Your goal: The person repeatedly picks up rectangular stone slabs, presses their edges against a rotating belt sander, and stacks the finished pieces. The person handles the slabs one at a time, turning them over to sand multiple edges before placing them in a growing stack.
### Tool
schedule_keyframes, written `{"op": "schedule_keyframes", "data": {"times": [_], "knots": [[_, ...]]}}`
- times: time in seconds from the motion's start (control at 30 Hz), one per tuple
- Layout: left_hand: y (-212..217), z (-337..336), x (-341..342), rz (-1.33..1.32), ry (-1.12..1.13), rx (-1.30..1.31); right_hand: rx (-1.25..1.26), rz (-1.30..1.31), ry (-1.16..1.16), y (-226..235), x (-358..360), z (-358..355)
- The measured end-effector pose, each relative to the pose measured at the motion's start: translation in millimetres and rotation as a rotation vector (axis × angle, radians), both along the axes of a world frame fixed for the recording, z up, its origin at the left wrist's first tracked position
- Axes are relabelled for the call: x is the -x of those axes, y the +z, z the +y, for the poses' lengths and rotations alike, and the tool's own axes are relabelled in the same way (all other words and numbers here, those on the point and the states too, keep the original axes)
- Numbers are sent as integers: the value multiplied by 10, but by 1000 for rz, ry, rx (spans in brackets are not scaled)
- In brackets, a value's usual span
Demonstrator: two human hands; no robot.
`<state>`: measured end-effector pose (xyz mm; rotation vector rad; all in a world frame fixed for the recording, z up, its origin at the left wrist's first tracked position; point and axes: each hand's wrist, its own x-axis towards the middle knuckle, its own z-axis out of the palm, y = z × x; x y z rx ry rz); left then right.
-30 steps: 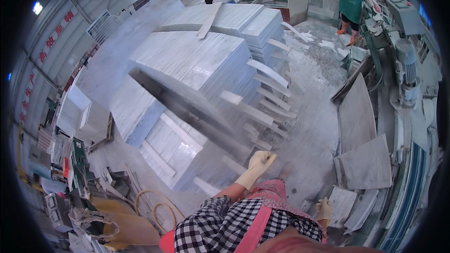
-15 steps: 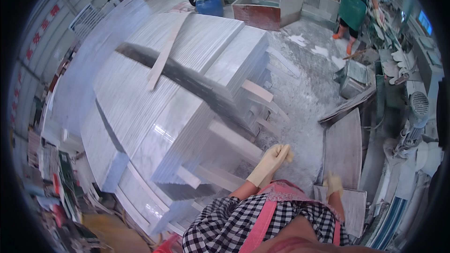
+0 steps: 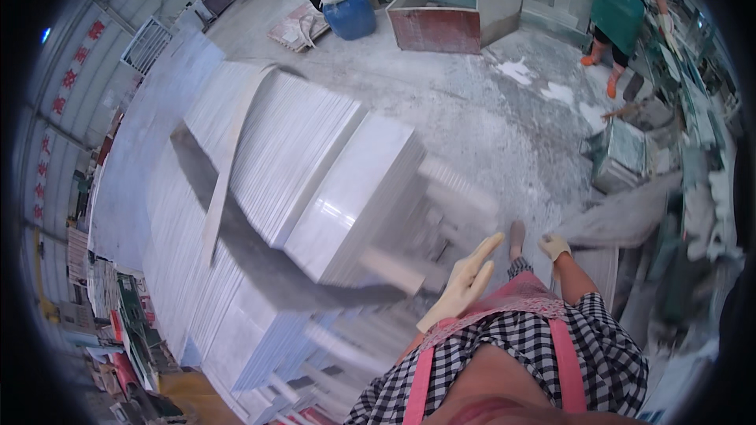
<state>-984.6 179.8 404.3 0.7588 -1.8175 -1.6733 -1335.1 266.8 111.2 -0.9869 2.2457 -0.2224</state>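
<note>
My left hand, in a cream rubber glove, is in front of my body with its fingers stretched out and the thumb apart. It holds nothing and is nearest to the right side of a large stack of pale marble slabs. My right hand, gloved the same way, hangs at my right side with its fingers loosely bent and no object visible in it. A grey board, blurred by motion, leans just beyond it. A long flat strip lies across the slabs, over a dark gap.
Pale wooden bars jut from the stack toward my left. Ahead stand a blue barrel beside a crouching person and a reddish-sided box of panels. A co-worker in a green apron stands at far right, near cluttered machinery.
The view has shifted forward and right along the stack. My left hand has opened its fingers, and my right hand has come forward beside the board. My foot now shows on the floor.
</note>
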Motion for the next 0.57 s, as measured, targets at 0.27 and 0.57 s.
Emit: {"op": "schedule_keyframes", "data": {"times": [0.27,0.57], "knots": [[-214,-1412,1985,113,370,-300,225,-202,-45,807,1642,-1886],[-441,-2921,2549,106,787,-444,295,-545,-260,809,2285,-3254]]}}
